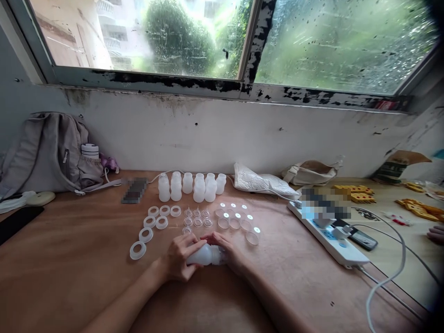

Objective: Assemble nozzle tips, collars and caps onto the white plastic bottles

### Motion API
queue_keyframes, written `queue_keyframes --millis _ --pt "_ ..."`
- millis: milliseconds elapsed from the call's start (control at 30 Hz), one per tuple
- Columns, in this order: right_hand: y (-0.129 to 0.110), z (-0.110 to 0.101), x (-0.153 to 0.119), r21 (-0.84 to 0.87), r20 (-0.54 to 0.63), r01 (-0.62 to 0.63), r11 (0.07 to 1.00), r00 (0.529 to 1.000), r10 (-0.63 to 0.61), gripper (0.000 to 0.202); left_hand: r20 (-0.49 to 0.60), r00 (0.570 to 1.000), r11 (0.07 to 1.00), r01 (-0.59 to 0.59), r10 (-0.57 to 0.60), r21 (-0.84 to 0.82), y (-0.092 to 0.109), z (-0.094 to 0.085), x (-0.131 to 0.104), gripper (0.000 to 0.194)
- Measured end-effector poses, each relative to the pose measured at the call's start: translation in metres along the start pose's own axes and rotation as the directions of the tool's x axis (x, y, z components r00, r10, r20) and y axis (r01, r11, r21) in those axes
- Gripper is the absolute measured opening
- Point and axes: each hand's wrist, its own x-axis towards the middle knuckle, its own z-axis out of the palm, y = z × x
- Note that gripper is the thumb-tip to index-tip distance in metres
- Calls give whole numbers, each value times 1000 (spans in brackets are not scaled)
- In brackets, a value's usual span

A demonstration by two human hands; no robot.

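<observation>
A translucent white plastic bottle [201, 255] lies on its side between my two hands, near the front of the wooden table. My left hand [182, 256] is wrapped round its body. At the clear-topped neck end, my right hand [227, 252] closes over the bottle; its fingers partly hide that end. Just beyond my hands lie small clear nipple-like pieces [197, 222] in rows. To their right are several clear domed caps [235, 224] with white spots. White screw rings [138, 250] lie on the left. Several more bottles [199, 189] stand upright behind these parts.
A white power strip [328, 238] with plugs and cables lies on the right beside a phone [362, 239]. Farther right are yellow pieces [418, 209] and another person's hand [436, 233]. A grey backpack [52, 150] sits at the back left; a white pouch [262, 181] lies by the wall.
</observation>
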Motion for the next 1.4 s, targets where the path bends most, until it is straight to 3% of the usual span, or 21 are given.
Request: queue_keyframes --millis 367,500,700,833,1067,1200,1400 --pt "-3 5 -2 130 42 -5 991 999 -1 38 -52 999 1000 -16 17 15 6 3 -2 53" --pt "-8 -4 2 329 -8 24 944 1000 -23 48 -56 997 999 51 -51 5 9 9 3 53" --pt "-12 -16 4 578 -82 88 812 995 -50 56 -20 976 961 210 -217 -180 19 12 10 50" --pt "-9 -16 2 618 -89 101 780 994 -59 44 50 964 934 266 -261 -239 24 12 9 45" --pt "-11 -19 4 715 -47 112 690 993 -112 39 120 969 897 244 -215 -368 29 14 13 38" --pt "-9 -23 5 704 -47 108 702 993 -106 38 104 960 859 278 -258 -431 27 15 12 34" --pt "-7 -24 6 613 -131 177 770 984 -122 26 84 912 782 390 -402 -486 22 18 11 33"
